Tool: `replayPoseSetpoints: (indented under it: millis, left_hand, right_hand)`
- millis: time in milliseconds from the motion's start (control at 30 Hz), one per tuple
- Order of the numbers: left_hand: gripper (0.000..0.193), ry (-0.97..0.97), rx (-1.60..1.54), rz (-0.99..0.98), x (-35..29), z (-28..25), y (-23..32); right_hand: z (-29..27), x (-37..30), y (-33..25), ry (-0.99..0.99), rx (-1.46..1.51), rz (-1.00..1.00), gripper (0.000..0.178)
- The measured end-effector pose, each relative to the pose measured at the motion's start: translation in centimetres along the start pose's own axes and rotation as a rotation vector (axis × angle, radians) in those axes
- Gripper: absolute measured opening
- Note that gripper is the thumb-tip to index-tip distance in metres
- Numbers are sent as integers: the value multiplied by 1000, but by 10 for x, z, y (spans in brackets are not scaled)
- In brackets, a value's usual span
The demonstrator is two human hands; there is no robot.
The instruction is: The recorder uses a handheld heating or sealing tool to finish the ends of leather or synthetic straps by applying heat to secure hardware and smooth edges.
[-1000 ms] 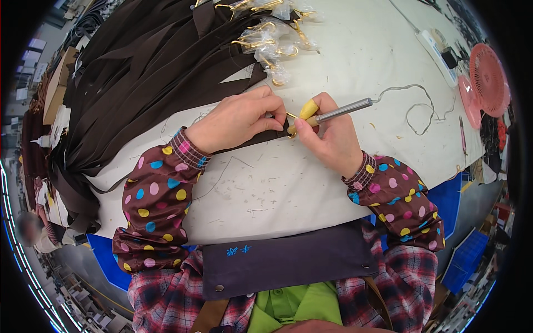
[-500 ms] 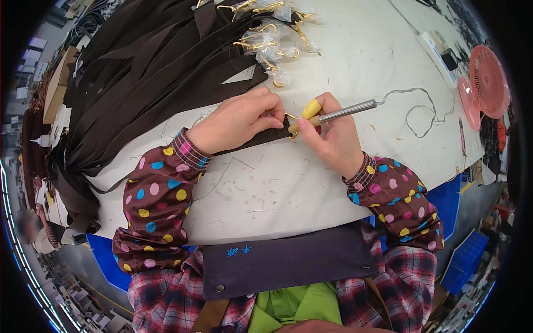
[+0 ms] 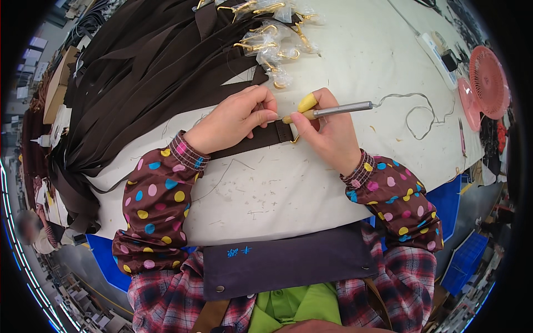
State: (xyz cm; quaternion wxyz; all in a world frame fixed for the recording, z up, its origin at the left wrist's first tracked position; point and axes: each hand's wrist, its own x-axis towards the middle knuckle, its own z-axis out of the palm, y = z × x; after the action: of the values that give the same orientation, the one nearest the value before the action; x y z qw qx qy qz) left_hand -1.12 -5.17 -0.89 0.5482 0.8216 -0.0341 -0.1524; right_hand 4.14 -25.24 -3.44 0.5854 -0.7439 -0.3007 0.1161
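Note:
A dark brown strap [image 3: 255, 144] lies on the white table, its stitched end toward my right hand. A gold metal piece [image 3: 295, 139] shows at that end. My left hand [image 3: 236, 117] is above the strap, thumb and forefinger pinched together; what they hold, if anything, is too small to make out. My right hand [image 3: 330, 130] grips a corded pen-shaped tool [image 3: 347, 108] like a soldering iron, with a silver barrel. Its front end points left, close to my left fingertips, above the strap end. A yellow cover [image 3: 307, 102] sits on a right-hand finger.
A large heap of dark brown straps [image 3: 139, 83] spreads over the far left. Gold hooks in clear plastic [image 3: 272, 44] lie at its right end. The tool's grey cord [image 3: 408, 95] loops across the table. A power strip [image 3: 437, 58] and a pink fan [image 3: 487, 80] are far right.
My right hand has brought the tool slightly left and up, off the gold piece. My left fingertips have shifted a little left, and the strap's stitched end shows more.

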Motion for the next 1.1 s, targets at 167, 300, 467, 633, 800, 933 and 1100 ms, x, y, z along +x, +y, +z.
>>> replayPoseSetpoints:
  millis: [167,300,467,633,800,933,1100]
  left_hand:
    - [7,2,-6,9,-1,0,2]
    - [6,1,-14,4,-1,1,2]
    - [6,4,-8,3,0,1,2]
    - [6,2,-24,-9,0,1,1]
    - [10,8,-3,33,-2,0,-3]
    - [25,28,193,182,-7,2,0]
    - [23,126,319,154,-9,13,7]
  right_hand:
    - [-1,0,-6,-24,-16,22,22]
    - [-2,0,-7,-27,-77,0,22]
    - [-2,0,-5,-31,-81,7,22]
    - [-2,0,-6,-26,-107,-6,22]
    - [-1,-1,-2,13,-13,-14,21]
    - [-4,-1,-4,89,52,-34,19]
    - [-4,0,-7,93,42,-44,20]
